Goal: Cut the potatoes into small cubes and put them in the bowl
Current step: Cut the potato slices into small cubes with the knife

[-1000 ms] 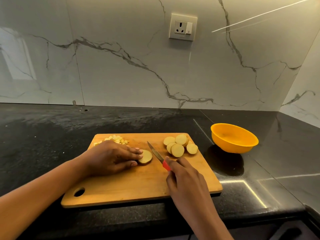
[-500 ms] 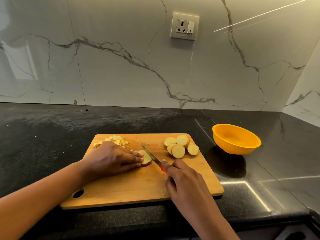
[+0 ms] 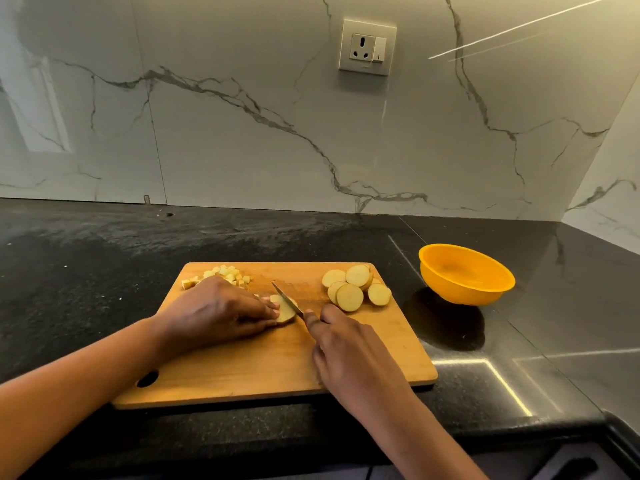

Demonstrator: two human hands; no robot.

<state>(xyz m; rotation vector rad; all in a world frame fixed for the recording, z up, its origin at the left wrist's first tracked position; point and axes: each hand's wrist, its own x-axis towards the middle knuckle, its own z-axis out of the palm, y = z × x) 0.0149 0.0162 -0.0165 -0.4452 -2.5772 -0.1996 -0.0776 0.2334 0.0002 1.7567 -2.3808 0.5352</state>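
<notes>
The left hand's [image 3: 221, 313] fingers [image 3: 266, 308] curl down and press on a pale potato slice [image 3: 288, 311], pinning it flat near the middle of the board; the fingertips sit right at the blade. The right hand's [image 3: 349, 355] fingers [image 3: 313, 322] are clenched round the handle of a small knife [image 3: 286, 300], index finger laid forward along it, so the handle itself is mostly hidden. The thin, shiny blade rests across the slice, its long axis running from 5 o'clock at the hand to 11 o'clock at the tip.

The slice is a smooth, cream-coloured disc with a tan skin edge. At 1 o'clock from it lies a loose heap of potato rounds [image 3: 353, 287], overlapping and leaning on one another. At 11 o'clock, partly behind the left hand, sits a small pile of potato cubes [image 3: 227, 273], pale yellow and blocky.

All this lies on a rectangular wooden cutting board [image 3: 277, 368] with rounded corners and a hanging hole at its 7 o'clock corner. At 2 o'clock, off the board, stands a round, glossy orange bowl [image 3: 465, 275] on the speckled black stone tabletop [image 3: 86, 271]. Behind rises a veined white marble wall [image 3: 242, 150] with a socket plate [image 3: 367, 47] at 12 o'clock.
</notes>
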